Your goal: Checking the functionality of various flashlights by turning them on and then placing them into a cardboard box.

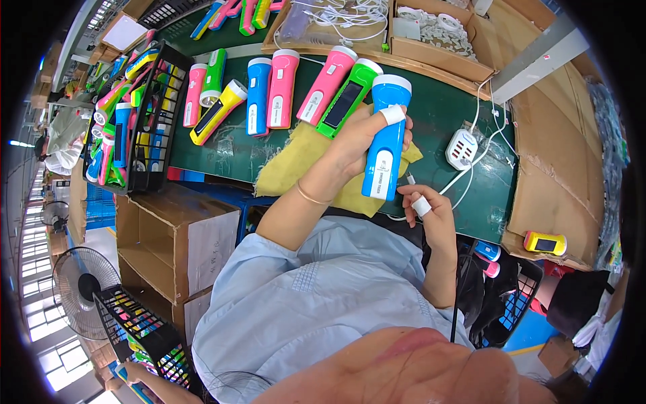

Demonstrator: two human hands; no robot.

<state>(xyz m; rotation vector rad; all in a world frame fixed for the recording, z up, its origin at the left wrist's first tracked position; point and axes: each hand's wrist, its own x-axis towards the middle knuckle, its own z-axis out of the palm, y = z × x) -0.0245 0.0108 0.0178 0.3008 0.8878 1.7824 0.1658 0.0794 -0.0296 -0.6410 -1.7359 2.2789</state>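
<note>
The tabletop [434,101] is bright and clear. Past its left edge, windows [69,363] glow white. Straight lines bend around the outside.

The left of two head-worn fisheye cameras looks steeply down over a light-blue cloth shirt [316,289] toward a dark green flat worktable [488,209]. It takes in the shirt at close range, a blue plastic torch with a white head [385,155] above centre, and a grey round wire-guarded fan [86,287] farther off, leftward.
</note>
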